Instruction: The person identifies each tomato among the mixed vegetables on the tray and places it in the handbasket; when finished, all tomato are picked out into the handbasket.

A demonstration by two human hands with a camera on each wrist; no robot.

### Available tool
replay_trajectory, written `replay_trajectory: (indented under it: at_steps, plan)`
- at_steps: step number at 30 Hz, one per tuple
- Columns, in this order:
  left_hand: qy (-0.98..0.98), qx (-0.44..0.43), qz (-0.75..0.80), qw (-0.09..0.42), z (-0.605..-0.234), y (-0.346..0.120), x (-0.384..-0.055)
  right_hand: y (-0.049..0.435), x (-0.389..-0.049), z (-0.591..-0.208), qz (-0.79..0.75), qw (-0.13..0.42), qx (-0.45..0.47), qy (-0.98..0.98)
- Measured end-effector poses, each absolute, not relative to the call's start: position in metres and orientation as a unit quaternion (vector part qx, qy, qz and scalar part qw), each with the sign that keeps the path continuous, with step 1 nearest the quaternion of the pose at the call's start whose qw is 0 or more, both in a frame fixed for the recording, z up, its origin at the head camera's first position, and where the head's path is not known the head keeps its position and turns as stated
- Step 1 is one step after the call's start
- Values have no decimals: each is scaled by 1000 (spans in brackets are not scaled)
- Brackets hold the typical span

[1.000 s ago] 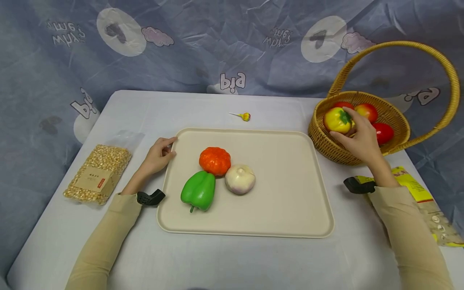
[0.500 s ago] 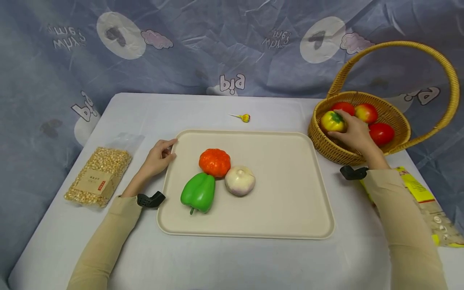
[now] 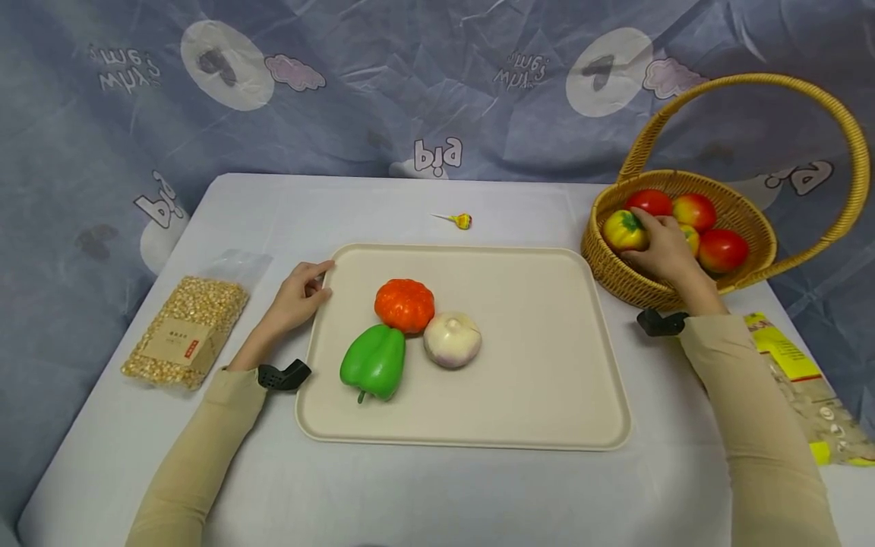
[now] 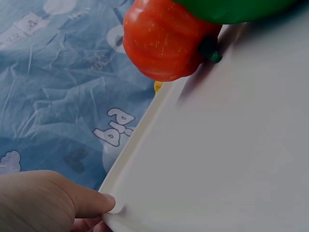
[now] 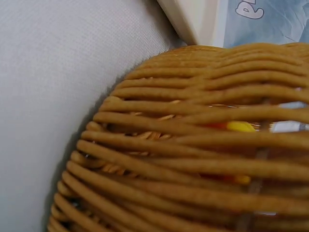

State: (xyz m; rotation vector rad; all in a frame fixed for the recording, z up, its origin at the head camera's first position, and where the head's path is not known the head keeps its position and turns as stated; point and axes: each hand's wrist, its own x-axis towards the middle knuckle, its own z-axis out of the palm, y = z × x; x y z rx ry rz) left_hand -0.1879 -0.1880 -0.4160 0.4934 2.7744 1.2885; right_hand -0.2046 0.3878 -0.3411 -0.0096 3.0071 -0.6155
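My left hand pinches the left rim of the beige tray; in the left wrist view the thumb lies over the tray's corner, with fingers below. My right hand reaches into the wicker basket, thumb and fingers round a yellow bell pepper with a green top. The right wrist view mostly shows the basket's woven side, which hides the hand. On the tray lie an orange-red pumpkin, a green bell pepper and a white, purple-tinged turnip-like vegetable.
Several red and red-yellow pieces, such as a shiny red one, share the basket under its tall handle. A lollipop lies behind the tray. Left stands a bag of corn kernels; right, a yellow-topped bag partly under the sleeve.
My right hand has lowered the yellow bell pepper deeper into the basket's left side, and the forearm has shifted slightly left. The left hand stays on the tray's rim.
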Motion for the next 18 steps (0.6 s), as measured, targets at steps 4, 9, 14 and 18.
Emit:
replay_trajectory:
  at_steps: [4, 9, 14, 18]
  plan:
    - [897, 166, 406, 45, -412, -190, -188, 390, -201, -339, -202, 50, -11, 978]
    - [901, 192, 378, 92, -400, -192, -183, 390, -185, -325, -199, 55, -20, 978]
    - [920, 224, 310, 86, -379, -196, -170, 380, -161, -306, -180, 10, -39, 983]
    - [937, 243, 246, 54, -356, -197, -159, 365, -144, -294, -194, -34, -65, 978]
